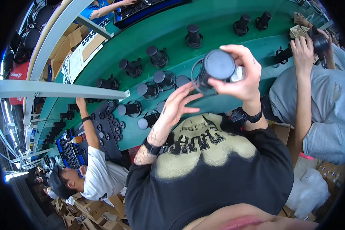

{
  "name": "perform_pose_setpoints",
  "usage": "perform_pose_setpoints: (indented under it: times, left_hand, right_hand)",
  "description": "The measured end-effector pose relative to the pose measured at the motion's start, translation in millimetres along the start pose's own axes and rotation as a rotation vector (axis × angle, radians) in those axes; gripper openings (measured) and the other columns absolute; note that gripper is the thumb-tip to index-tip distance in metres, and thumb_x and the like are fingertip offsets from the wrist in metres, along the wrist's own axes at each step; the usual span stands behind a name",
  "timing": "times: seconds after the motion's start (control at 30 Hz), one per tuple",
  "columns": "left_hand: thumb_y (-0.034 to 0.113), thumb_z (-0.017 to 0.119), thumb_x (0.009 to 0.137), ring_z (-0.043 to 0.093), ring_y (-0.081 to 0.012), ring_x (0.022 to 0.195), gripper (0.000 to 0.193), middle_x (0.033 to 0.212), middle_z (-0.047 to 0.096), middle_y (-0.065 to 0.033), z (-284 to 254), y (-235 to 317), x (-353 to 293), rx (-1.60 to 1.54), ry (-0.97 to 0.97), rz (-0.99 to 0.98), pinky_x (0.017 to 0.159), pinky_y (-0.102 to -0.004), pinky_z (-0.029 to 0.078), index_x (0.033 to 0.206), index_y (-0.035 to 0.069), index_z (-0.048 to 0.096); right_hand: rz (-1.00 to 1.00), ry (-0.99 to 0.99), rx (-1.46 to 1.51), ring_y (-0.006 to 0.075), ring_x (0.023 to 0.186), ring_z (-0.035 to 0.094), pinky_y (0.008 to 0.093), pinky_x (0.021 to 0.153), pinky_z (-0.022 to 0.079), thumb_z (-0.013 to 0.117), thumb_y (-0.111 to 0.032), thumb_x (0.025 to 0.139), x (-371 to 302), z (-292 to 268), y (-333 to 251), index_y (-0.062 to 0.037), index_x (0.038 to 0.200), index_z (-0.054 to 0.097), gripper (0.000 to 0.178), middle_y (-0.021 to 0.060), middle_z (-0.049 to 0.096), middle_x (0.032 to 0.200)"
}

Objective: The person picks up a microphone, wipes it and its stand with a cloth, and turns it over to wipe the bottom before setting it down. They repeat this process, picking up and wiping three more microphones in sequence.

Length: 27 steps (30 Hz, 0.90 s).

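My right hand (pixel 250 74) grips a black cylindrical unit (pixel 219 64) with a flat round top and a ring-shaped base, lifted above the green work surface. A small whitish, shiny piece (pixel 238 74) shows between that hand's palm and the unit; I cannot make out what it is. Beside the ring, my left hand (pixel 175 105) is open, its fingers spread and pointing toward the unit. Whether its fingertips touch the ring is unclear. Similar black units (pixel 164 78) stand close beyond my left hand, some partly hidden by it.
More such units (pixel 194 36) stand along the green conveyor belt (pixel 214 36). A grey metal bar (pixel 65 89) juts in from the left. Co-workers work on both sides, the right one holding a black unit (pixel 320 43). A dark mat (pixel 107 130) holds several round black parts.
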State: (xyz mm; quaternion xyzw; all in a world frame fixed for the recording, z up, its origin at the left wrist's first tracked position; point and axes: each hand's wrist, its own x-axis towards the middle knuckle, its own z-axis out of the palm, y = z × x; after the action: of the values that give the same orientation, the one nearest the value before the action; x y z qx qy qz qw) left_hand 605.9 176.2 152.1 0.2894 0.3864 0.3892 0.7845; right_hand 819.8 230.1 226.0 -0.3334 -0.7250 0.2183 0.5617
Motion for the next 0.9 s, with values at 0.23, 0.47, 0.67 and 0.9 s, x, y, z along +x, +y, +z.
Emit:
perform_pose_setpoints:
  times: [0.23,0.47,0.67,0.9]
  left_hand:
    - [0.029,0.042,0.096,0.061,-0.0196,0.098,0.045,0.117,0.059,-0.0142,-20,8,-22,0.191,0.111,0.026,0.067,-0.0302,0.057,0.127,-0.002,0.048]
    - [0.032,0.043,0.095,0.062,-0.0175,0.093,0.045,0.109,0.062,-0.0132,-26,8,-24,0.307,0.170,0.047,0.066,-0.0288,0.056,0.121,-0.004,0.054]
    - [0.032,0.045,0.095,0.061,-0.0159,0.092,0.044,0.107,0.063,-0.0128,-36,8,-37,0.395,0.308,0.087,0.067,-0.0284,0.056,0.119,-0.003,0.056]
    - [0.034,0.044,0.096,0.062,-0.0158,0.091,0.045,0.106,0.064,-0.0122,-32,7,-19,0.606,0.242,0.138,0.065,-0.0278,0.055,0.119,-0.003,0.056]
  right_hand:
    - [0.448,0.104,-0.804,0.0254,0.075,0.066,0.0333,0.068,0.051,0.074,-0.043,0.068,55,-36,177,-0.0067,0.106,0.065,0.053,0.0123,0.066,0.083]
    - [0.629,-0.086,-0.909,0.0315,0.091,0.065,0.0393,0.078,0.052,0.076,-0.044,0.066,52,-23,313,-0.0089,0.116,0.060,0.064,0.0141,0.066,0.104]
    - [0.242,-0.170,-0.712,0.0321,0.104,0.059,0.0395,0.088,0.049,0.075,-0.041,0.068,71,13,283,-0.0136,0.123,0.057,0.064,0.0172,0.061,0.112]
    - [0.210,-0.431,-0.517,0.0288,0.096,0.060,0.0375,0.083,0.049,0.074,-0.036,0.071,48,52,292,-0.0149,0.122,0.057,0.058,0.0130,0.062,0.102]
